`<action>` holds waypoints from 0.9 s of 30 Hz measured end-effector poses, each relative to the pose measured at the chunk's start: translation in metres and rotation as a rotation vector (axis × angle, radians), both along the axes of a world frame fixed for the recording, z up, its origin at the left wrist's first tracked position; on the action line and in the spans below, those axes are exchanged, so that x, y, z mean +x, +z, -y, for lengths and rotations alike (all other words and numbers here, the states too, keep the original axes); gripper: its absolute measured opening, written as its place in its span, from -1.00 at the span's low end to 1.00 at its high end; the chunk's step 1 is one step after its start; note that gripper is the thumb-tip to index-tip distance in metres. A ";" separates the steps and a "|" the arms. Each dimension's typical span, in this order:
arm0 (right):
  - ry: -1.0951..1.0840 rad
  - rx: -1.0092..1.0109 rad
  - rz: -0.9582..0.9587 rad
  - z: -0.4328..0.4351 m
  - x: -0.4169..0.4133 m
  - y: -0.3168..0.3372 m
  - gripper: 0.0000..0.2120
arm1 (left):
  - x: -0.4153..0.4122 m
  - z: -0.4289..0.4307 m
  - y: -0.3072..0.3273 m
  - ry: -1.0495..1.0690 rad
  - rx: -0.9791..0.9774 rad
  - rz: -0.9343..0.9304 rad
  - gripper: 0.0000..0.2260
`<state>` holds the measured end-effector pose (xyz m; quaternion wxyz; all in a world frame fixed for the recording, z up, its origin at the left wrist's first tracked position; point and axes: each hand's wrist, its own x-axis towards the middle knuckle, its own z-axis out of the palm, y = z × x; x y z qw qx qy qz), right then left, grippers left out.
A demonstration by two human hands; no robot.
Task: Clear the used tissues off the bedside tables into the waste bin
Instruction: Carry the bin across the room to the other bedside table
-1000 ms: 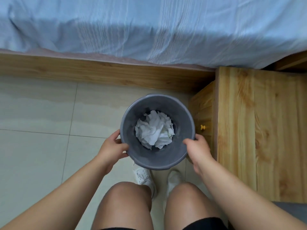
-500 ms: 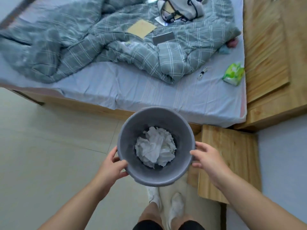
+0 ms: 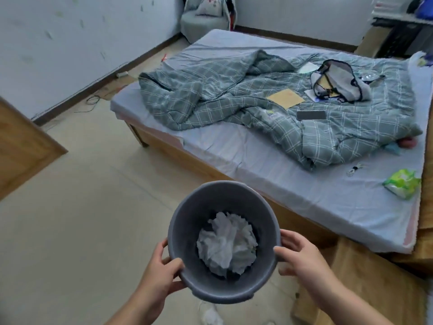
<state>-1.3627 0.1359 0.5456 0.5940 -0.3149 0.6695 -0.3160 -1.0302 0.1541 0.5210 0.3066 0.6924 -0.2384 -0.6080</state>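
Beside bed, waste bin between left hand, right hand.

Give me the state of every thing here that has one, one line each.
waste bin: mouth up, held at the rim by both hands.
used tissues: crumpled, inside the waste bin.
left hand: grips the bin's rim.
right hand: grips the bin's rim.
quilt: rumpled on the bed.
grey bag: open, on the quilt.
green pack: lying on the bed.
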 end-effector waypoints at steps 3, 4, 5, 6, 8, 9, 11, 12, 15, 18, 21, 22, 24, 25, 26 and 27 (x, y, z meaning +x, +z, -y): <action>0.111 -0.010 -0.015 0.026 0.054 0.011 -0.70 | 0.052 0.000 0.008 0.085 -0.006 -0.028 -0.39; 0.167 -0.027 -0.017 0.035 0.075 0.016 -0.71 | 0.069 0.001 0.012 0.113 -0.019 -0.033 -0.38; 0.219 -0.045 -0.024 0.045 0.096 0.020 -0.73 | 0.085 0.002 0.016 0.142 -0.032 -0.045 -0.37; 0.269 -0.067 -0.045 0.057 0.116 0.024 -0.73 | 0.101 0.004 0.021 0.172 -0.047 -0.061 -0.37; 0.367 -0.108 -0.102 0.076 0.147 0.031 -0.70 | 0.123 0.009 0.029 0.233 -0.076 -0.071 -0.38; 0.410 -0.119 -0.121 0.086 0.162 0.036 -0.69 | 0.135 0.012 0.034 0.269 -0.090 -0.075 -0.39; 0.466 -0.127 -0.166 0.106 0.190 0.042 -0.68 | 0.158 0.015 0.039 0.322 -0.109 -0.094 -0.38; 0.489 -0.131 -0.182 0.117 0.203 0.043 -0.67 | 0.168 0.017 0.040 0.341 -0.117 -0.096 -0.38; 0.584 -0.136 -0.205 0.149 0.237 0.040 -0.65 | 0.192 0.026 0.036 0.399 -0.109 -0.093 -0.41; 0.669 -0.125 -0.183 0.185 0.271 0.030 -0.65 | 0.215 0.040 0.029 0.459 -0.074 -0.102 -0.54; 0.723 -0.096 -0.136 0.230 0.308 0.014 -0.64 | 0.240 0.065 0.021 0.510 -0.027 -0.078 -0.59; 0.737 -0.092 -0.132 0.248 0.321 0.008 -0.64 | 0.249 0.077 0.020 0.525 -0.017 -0.066 -0.59; 0.764 -0.083 -0.121 0.281 0.348 0.003 -0.64 | 0.269 0.100 0.023 0.549 -0.006 -0.052 -0.58; 0.779 -0.077 -0.114 0.300 0.364 0.003 -0.64 | 0.280 0.114 0.027 0.567 -0.004 -0.047 -0.59; 0.802 -0.075 -0.119 0.318 0.379 0.005 -0.63 | 0.291 0.127 0.031 0.581 -0.004 -0.040 -0.59; 0.834 -0.081 -0.129 0.337 0.395 0.009 -0.63 | 0.303 0.140 0.035 0.596 -0.009 -0.032 -0.60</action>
